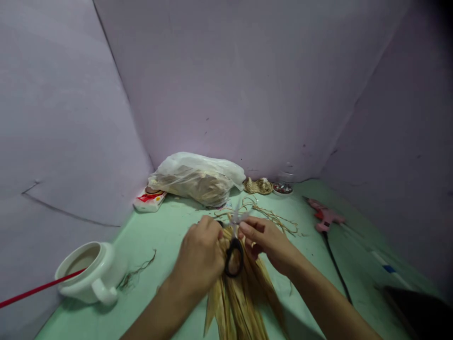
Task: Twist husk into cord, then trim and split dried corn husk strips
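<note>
A bundle of long, dry tan husk-like leaves point(233, 307) fans out towards me over the green surface. My left hand point(201, 250) is closed in a fist at the upper left of the bundle; what its fingers grip is hidden. Above the leaves, between both hands, is a pair of scissors point(234, 259). One black handle loop hangs over the bundle and the blurred blades spread upward. Another dark piece shows just behind my left hand. Bent fingers of my right hand point(264, 238) pinch the scissors near the blades.
Behind my hands are thin twine strands point(272, 215), a plastic bag point(198, 179), a tissue pack point(150, 201), a woven piece point(257, 185) and a small dish point(282, 189). A white pot point(95, 269) stands left; a pink glue gun point(325, 215) with its cord lies right.
</note>
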Tool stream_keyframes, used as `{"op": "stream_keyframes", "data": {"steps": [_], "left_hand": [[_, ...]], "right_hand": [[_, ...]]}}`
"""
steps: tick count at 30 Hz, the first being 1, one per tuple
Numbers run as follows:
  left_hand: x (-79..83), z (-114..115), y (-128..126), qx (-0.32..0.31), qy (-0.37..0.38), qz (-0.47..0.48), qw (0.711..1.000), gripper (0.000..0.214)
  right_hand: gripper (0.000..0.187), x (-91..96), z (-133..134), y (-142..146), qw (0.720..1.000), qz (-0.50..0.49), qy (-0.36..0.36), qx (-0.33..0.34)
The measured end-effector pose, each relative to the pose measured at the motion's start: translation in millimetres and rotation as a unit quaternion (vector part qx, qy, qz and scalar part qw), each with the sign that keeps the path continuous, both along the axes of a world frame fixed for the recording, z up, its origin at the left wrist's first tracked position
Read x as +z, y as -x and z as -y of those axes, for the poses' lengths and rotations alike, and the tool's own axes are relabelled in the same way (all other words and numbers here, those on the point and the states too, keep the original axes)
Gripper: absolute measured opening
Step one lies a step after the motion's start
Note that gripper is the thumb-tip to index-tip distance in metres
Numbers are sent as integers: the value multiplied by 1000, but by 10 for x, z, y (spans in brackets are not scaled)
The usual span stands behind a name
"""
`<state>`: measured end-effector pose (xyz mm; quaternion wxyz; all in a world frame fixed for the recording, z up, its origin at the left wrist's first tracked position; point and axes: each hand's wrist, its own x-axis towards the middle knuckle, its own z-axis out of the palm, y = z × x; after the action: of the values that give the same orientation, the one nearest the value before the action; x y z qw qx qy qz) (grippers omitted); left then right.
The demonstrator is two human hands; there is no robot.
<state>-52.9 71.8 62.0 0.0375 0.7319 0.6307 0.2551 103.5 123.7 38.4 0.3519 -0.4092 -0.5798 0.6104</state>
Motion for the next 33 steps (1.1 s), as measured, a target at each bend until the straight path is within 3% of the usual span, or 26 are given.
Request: {"op": "stream_keyframes", "data": {"steps": [2,5,8,10,13,16,19,21,24,27,29,33], "left_hand": [[-74,53,-129,-32,20,43,998,19],[-149,73,-197,-48,57,168,983,21],[-170,87,-240,-87,112,320,937,30],[-171,103,-288,-111,147,393,901,39],[-141,112,-314,-116,159,439,877,48],[-31,85,-180,-67,154,478,862,47],[126,44,80,-6,106,533,839,41],[208,22,238,-5,65,557,828,39],[250,-4,356,-4,53,556,829,38],[217,-30,351,14,86,530,843,37],[189,-43,328,20,112,511,852,36],[142,-67,304,6,173,470,866,37]], "right_hand": [[39,17,54,35,999,-39,5,27],[31,-18,85,99,998,-43,-28,-25],[33,-60,97,153,989,-7,-65,-130],[35,-51,120,170,984,11,-81,-159],[42,17,161,152,992,-11,-76,-98],[48,70,138,82,995,-44,-68,-49],[38,14,25,2,987,53,-111,-103],[30,-85,-57,-16,960,182,-161,-139],[29,-256,-106,41,916,314,-198,-152],[27,-379,-77,138,898,352,-223,-139],[22,-420,-67,170,903,336,-229,-138],[20,-410,-127,140,960,163,-167,-157]]}}
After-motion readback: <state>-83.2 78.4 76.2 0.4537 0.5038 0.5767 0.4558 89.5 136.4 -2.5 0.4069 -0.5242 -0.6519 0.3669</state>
